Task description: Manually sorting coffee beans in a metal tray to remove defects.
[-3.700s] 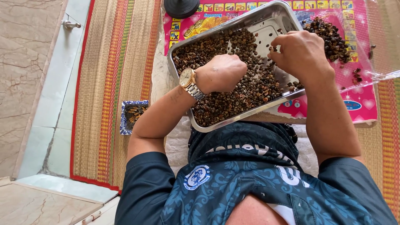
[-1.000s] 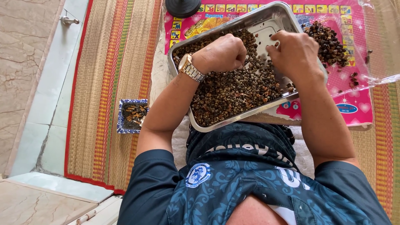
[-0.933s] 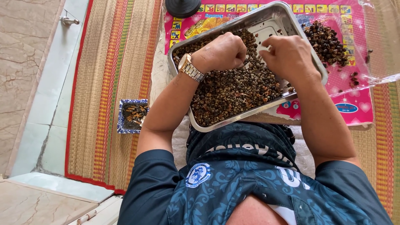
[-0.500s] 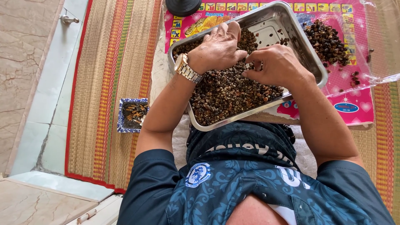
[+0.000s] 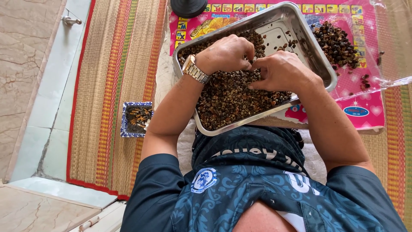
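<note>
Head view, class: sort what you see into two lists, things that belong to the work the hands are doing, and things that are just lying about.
In the work:
left hand, in the beans
right hand, in the beans
beans
tray
dark pile on clear sheet

Lying about:
ashtray
woven mat
pink board
black base

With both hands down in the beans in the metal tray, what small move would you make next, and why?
Probably lift the right hand toward the separate dark pile on the pink mat. Both it and the left hand are curled, fingertips meeting in the beans of the tray, as if pinching one out.
</note>
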